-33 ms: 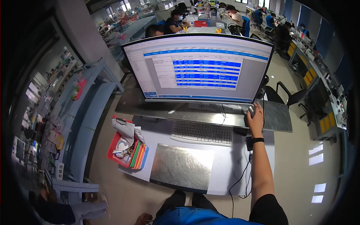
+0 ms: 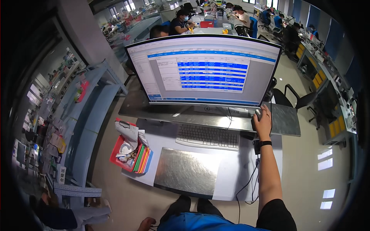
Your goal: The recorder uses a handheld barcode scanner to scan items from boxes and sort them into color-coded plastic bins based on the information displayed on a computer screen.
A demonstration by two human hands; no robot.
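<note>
Well, mouse [image 2: 258, 113] lies partly under right fingers [image 2: 265, 110].

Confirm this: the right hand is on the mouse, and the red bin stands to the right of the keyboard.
The bin's side is wrong: the head view shows the red bin to the left of the keyboard. The right hand is on the mouse.
</note>
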